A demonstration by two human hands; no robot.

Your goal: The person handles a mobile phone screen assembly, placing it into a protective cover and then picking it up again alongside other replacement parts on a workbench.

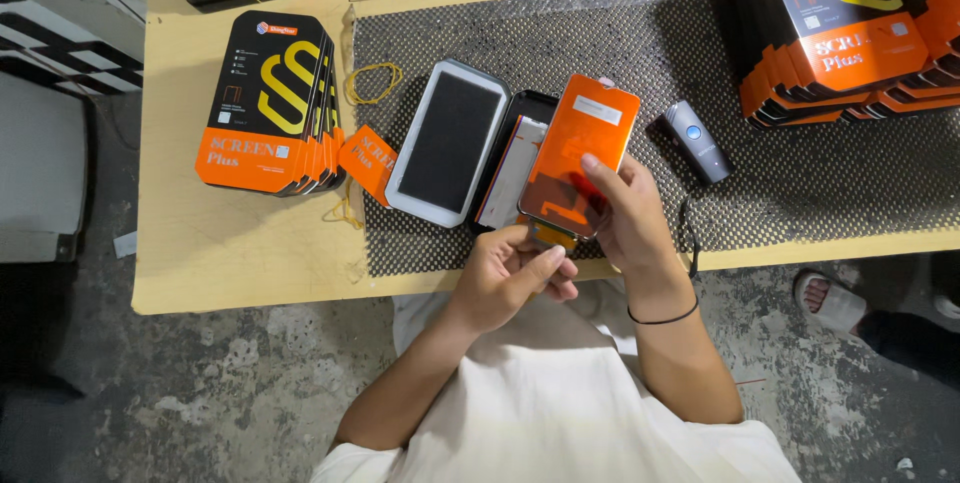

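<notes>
Basically, over the dotted black mat point(780, 193) on the wooden table point(230, 253), right hand point(625, 213) clamps the orange-backed phone screen panel point(578, 155) tilted above a black tray point(515, 163), left hand point(510, 273) pinches, probably, its small tab point(552, 236) at the lower edge.

— Glossy orange plastic film sheet point(578, 148), reflective. Smooth white plastic tray point(447, 143), matt dark inset.
— Rough black woven mesh mat point(640, 33) over pale matt wooden worktop point(230, 253). Glossy printed black-and-orange cardboard boxes point(270, 103). Matt grey plastic scanner point(697, 141).
</notes>
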